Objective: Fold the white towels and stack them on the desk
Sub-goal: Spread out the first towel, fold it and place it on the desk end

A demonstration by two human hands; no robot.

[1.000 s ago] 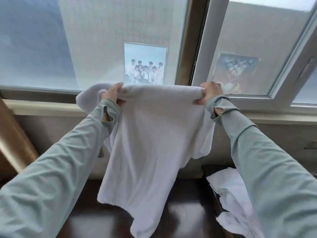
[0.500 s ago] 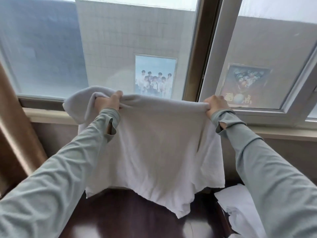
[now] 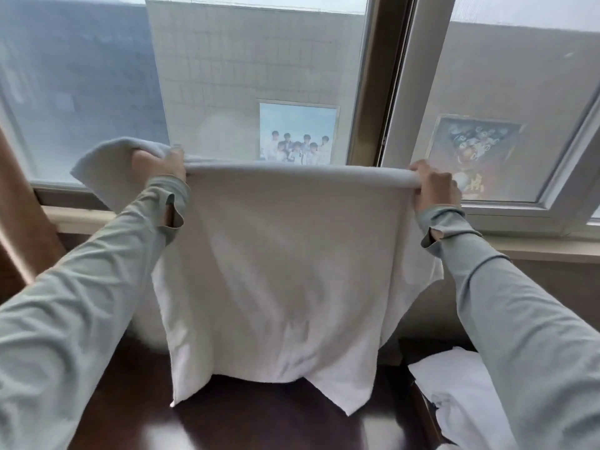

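Head view. I am holding one white towel (image 3: pixel 276 280) up in front of me, stretched between my two hands along its rolled top edge. My left hand (image 3: pixel 159 164) is closing its grip around the top edge near the left end, fingers curled over the cloth; a loose flap of the towel is bunching beyond it to the left. My right hand (image 3: pixel 433 186) is gripping the right end of the same edge, fingers wrapped tight around the fabric. Both arms are reaching forward in pale green sleeves (image 3: pixel 81 303).

The towel is hanging in the air in a broad sheet, its uneven lower corners dangling above the dark wooden counter (image 3: pixel 259 427); I cannot tell whether they are touching it. At lower right, partly hidden by my right sleeve, more white towels (image 3: pixel 454 394) are lying crumpled in a heap beside the counter.

Behind the towel, a window (image 3: pixel 393 92) is filling the background, with two posters showing in the glass: a group photograph (image 3: pixel 297 131) at centre and a darker print (image 3: pixel 470 147) to the right.
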